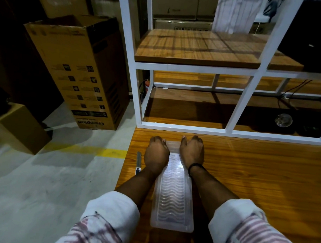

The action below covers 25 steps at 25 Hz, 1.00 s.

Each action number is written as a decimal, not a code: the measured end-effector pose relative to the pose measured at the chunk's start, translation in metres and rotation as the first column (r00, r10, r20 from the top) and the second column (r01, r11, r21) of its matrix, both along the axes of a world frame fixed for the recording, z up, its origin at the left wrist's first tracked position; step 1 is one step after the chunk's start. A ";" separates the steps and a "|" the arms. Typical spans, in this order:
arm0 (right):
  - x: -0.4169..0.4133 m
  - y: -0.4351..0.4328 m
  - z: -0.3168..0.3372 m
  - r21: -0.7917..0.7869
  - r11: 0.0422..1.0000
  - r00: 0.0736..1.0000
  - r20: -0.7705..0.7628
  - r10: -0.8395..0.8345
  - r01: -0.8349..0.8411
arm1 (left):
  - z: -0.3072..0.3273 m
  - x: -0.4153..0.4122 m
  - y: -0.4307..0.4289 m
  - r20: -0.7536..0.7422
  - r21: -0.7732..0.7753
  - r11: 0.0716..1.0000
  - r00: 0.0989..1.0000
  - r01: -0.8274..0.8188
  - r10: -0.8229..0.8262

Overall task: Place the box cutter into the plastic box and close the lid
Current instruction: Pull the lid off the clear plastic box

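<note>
Clearly, the cutter (138, 163) is seen lying on the table (254, 170), outside the box (172, 198) and just left of it, close to the table's left edge. Its length runs from near to far, and its near end is partly hidden by the left forearm. The box, long and translucent with a wavy ribbed lid, lies lengthwise between the two forearms; the lid appears to be down, though whether it is latched cannot be told. The far end of the box is covered by both hands. The left hand (156, 154) is curled over the far left corner and the right hand (192, 151) over the far right corner, knuckles up. The fingertips are hidden behind the hands, so whether the box is gripped or only pressed cannot be told. A dark band (195, 167) is worn on the right wrist, and pale rolled sleeves (113, 210) are cut off at the near edge.

The table is of glossy orange-brown wood. Beyond the hands a white frame (194, 69) with wooden shelves is set on it. To the right, behind the frame, a round shiny object (283, 120) is hard to identify. On the left, a grey floor (44, 181) with a yellow line (93, 150) is seen, and a tall carton (81, 73) stands there upside down.
</note>
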State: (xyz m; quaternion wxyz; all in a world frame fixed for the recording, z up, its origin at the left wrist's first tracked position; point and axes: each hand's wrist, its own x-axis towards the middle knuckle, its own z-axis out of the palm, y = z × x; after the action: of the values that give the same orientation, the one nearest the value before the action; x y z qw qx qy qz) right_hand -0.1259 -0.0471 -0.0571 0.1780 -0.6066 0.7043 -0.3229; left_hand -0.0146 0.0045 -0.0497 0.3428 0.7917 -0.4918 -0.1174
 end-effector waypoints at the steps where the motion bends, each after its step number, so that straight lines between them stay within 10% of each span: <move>1: -0.001 0.001 0.001 0.019 1.000 1.000 0.025 0.004 -0.005 | 0.000 0.001 0.000 -0.033 0.001 1.000 0.999 0.006 -0.006; 7: -0.023 0.035 -0.015 0.118 0.987 0.974 0.211 0.081 -0.108 | -0.007 0.009 0.040 -0.227 0.080 0.995 0.973 0.061 -0.041; 25: -0.018 0.076 -0.010 0.011 0.999 0.997 -0.064 0.032 -0.032 | -0.011 -0.014 0.074 -0.122 0.039 0.999 0.992 0.020 -0.015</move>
State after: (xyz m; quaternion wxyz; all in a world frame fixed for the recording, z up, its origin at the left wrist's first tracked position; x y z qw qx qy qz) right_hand -0.1437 0.0289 -0.0675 0.1635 -0.6269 0.7016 -0.2969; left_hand -0.0283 0.0788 -0.0603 0.3552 0.7854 -0.4746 -0.1782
